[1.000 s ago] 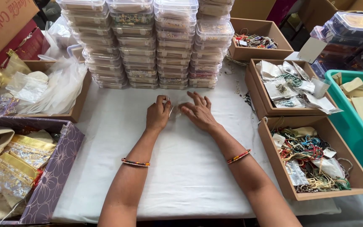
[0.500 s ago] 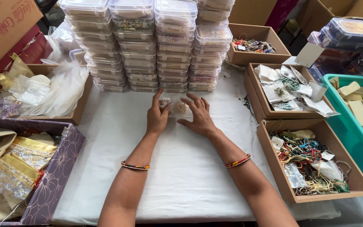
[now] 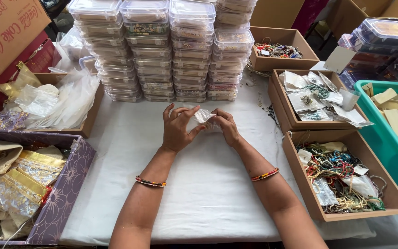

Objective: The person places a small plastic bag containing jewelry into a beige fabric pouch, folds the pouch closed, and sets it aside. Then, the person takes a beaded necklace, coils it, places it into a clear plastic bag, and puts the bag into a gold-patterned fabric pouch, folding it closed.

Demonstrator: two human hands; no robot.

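Nearest us lies the white cloth of the desk (image 3: 199,193), with a purple box (image 3: 61,203) of gold pouches at the near left and a brown box (image 3: 346,184) of tangled beads at the near right. Over the middle of the desk our left hand (image 3: 178,129) and right hand (image 3: 226,128) meet around one small clear plastic bag (image 3: 204,116). Each grip is closed lightly on it, fingertips pinching an edge, the left hand's other fingers spread. We judge the bag very light, thin, crinkly and a little slippery; its edges or corners look the best hold. Each wrist wears one beaded bangle. Farther right stand two more brown boxes. Farthest, four stacks of clear lidded tubs (image 3: 171,50) rise.
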